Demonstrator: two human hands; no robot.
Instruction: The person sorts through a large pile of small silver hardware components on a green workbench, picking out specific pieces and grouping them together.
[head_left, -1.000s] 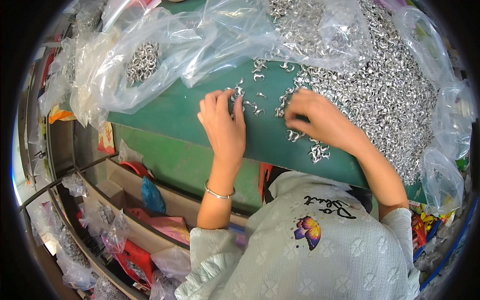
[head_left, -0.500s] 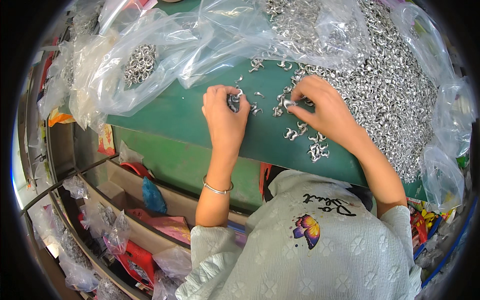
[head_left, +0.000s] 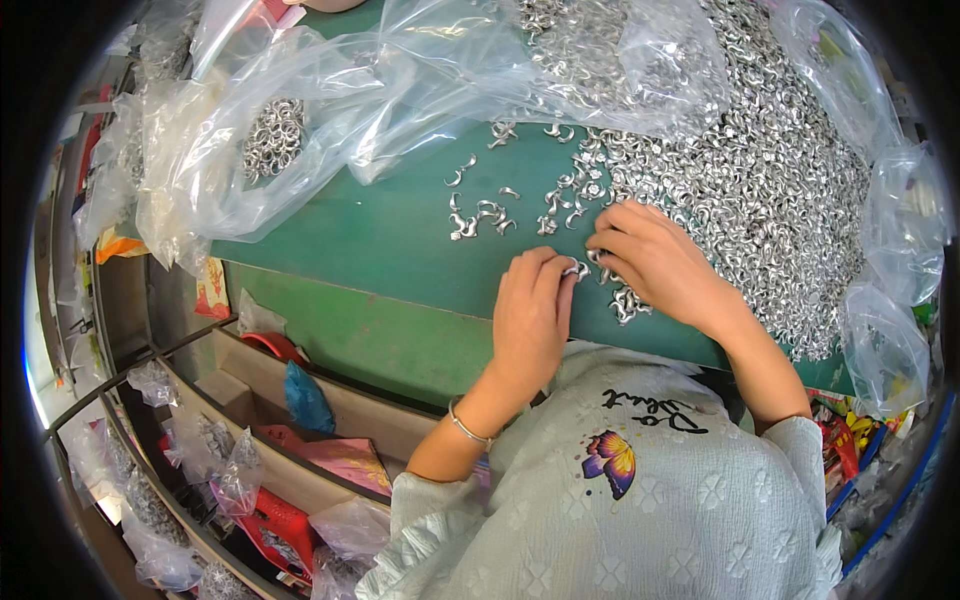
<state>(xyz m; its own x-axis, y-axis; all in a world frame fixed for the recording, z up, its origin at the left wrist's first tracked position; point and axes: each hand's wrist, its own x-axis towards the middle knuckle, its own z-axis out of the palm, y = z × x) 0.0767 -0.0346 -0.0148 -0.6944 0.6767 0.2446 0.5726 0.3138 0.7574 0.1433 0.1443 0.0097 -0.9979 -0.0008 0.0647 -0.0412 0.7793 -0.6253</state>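
My left hand (head_left: pixel 532 315), a bracelet on its wrist, is closed near the table's front edge, pinching a small curved silver metal piece (head_left: pixel 577 270) between thumb and fingertips. Close by on the right, my right hand (head_left: pixel 665 265) is also closed, its fingertips on another silver metal piece (head_left: pixel 596 258), partly hidden. Below those fingertips lies a small cluster of metal pieces (head_left: pixel 627 305). Further off to the left is a loose group of curved pieces (head_left: pixel 482 215), untouched. Beyond my right hand spreads a large heap of similar metal pieces (head_left: pixel 765 210).
Clear plastic sheeting (head_left: pixel 400 95) covers the green table's (head_left: pixel 385 225) far side and part of the heap. Metal rings (head_left: pixel 274 138) show through a bag at left. Below the table's left edge are drawers (head_left: pixel 330 400) holding bags and a red container (head_left: pixel 275 530).
My left hand has moved right and nearer, leaving the loose group on the left uncovered. My right hand has shifted slightly nearer, and the two hands are now close together.
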